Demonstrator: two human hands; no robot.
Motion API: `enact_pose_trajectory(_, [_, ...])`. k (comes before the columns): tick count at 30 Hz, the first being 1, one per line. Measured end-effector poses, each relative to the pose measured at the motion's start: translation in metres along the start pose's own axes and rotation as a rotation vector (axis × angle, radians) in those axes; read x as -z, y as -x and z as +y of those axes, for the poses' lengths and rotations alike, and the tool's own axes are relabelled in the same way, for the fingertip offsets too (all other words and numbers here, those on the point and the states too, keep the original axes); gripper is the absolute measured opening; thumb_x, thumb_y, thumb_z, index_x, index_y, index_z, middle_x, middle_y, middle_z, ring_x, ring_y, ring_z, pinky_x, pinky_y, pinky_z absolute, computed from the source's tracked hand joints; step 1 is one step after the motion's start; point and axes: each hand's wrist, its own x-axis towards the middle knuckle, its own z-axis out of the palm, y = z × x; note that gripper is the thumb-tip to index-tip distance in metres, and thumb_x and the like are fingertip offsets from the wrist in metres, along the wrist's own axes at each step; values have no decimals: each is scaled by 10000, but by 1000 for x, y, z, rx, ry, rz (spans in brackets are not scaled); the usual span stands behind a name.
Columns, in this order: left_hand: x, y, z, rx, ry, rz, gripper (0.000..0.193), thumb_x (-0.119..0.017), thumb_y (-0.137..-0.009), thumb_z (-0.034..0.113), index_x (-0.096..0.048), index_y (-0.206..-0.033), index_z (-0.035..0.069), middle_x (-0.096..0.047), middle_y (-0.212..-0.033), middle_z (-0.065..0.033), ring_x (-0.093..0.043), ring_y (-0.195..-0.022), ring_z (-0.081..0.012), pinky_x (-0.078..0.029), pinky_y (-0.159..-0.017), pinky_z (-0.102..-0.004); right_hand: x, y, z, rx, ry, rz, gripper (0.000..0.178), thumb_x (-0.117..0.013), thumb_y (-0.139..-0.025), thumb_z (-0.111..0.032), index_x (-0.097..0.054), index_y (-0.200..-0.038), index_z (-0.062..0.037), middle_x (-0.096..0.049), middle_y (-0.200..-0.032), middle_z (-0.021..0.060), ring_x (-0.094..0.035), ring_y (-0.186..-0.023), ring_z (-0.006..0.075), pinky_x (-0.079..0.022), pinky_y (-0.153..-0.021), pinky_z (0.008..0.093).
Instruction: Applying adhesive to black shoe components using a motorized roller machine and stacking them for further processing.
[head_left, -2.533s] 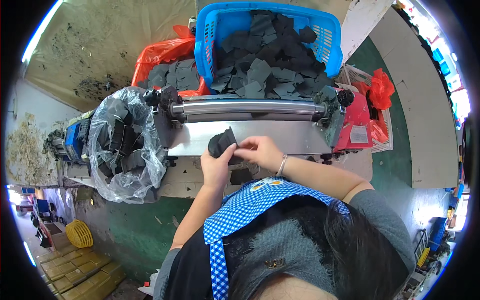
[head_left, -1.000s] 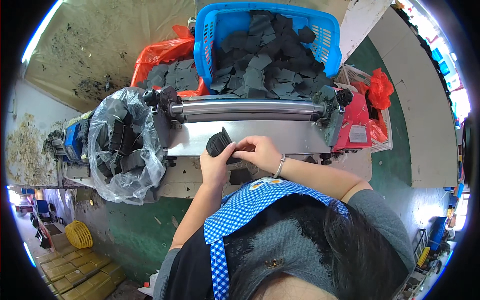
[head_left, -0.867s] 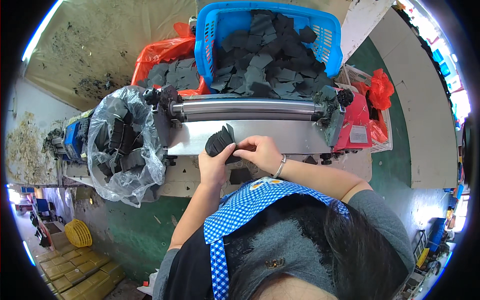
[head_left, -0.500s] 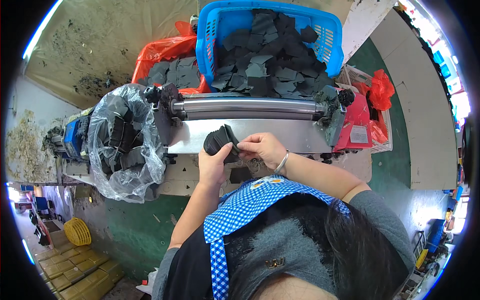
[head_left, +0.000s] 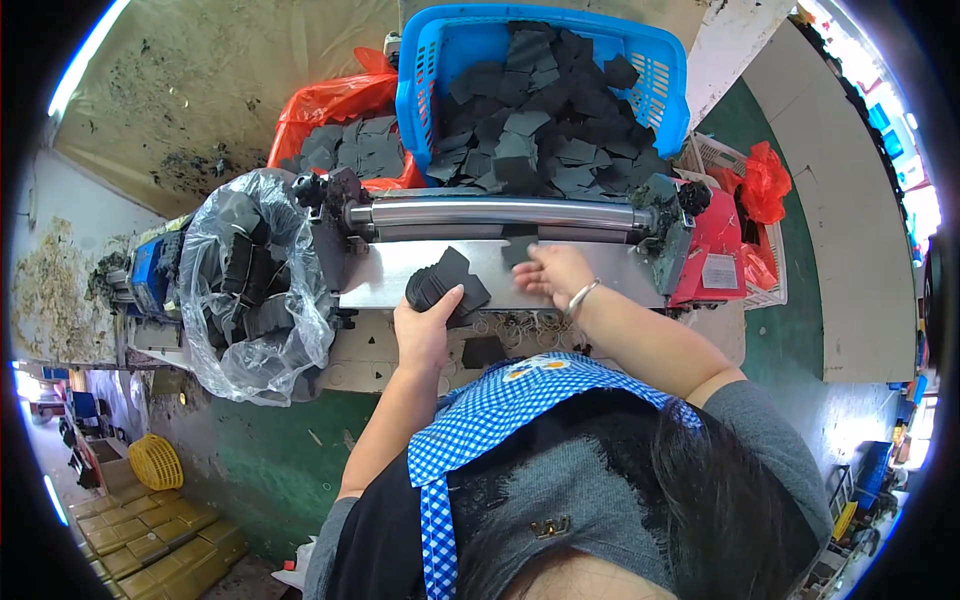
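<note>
My left hand (head_left: 424,328) is closed around a fanned stack of thin black sheet pieces (head_left: 450,278), above the front of the metal plate. My right hand (head_left: 556,274), blurred by motion, is at the plate with its fingers apart. Just beyond its fingertips, a single dark sheet piece (head_left: 517,250) lies on the plate with its far edge at the roller. Whether the fingertips still touch that piece cannot be made out. The shiny steel roller (head_left: 500,213) spans the machine behind the metal plate (head_left: 390,268).
Behind the roller a blue basket (head_left: 412,110) holds many black pieces, beside a red bag (head_left: 318,103) of similar pieces. A clear plastic bag (head_left: 310,345) of black bundles stands left. The machine's red housing (head_left: 712,245) is right. One loose black piece (head_left: 483,351) lies near the apron.
My right hand has left the stack and moved right and forward to the plate. A single piece now lies at the roller. The stack in my left hand has fanned out.
</note>
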Motion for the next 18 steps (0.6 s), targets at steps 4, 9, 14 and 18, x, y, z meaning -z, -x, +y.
enact_pose_trajectory(4, [-4, 2, -4, 28, -46, -20, 224, -682, -740, -13, -607, -951, -21, -633, -880, -76, -616, -762, -149, -519, -684, -285, -12, 12, 15, 368, 284, -96, 225, -559, -880, -204, -585, -920, 16, -650, -783, 116, -631, -630, 160, -503, -566, 248])
enact_pose_trajectory(9, [-7, 3, -2, 123, 159, -92, 200, -699, -753, 36, -614, -925, -19, -633, -841, -67, -610, -718, -131, -509, -647, -259, -27, 29, 15, 570, 547, -216, 206, -658, -811, -196, -648, -867, 2, -656, -756, 94, -621, -639, 127, -500, -603, 241])
enact_pose_trajectory(14, [-3, 2, 0, 9, -12, -52, 204, -704, -746, 33, -625, -925, -24, -639, -851, -63, -606, -714, -123, -506, -647, -262, 2, -2, 8, 25, -176, 103, 189, -594, -869, -191, -599, -907, -6, -642, -773, 119, -631, -638, 146, -505, -557, 212])
enact_pose_trajectory(18, [-6, 0, -7, -13, -87, -39, 186, -706, -741, 31, -628, -902, -20, -635, -836, -52, -598, -703, -119, -500, -637, -260, -13, 19, 11, 287, 350, -216, 213, -605, -864, -177, -587, -971, 7, -653, -854, 109, -633, -751, 146, -510, -605, 251])
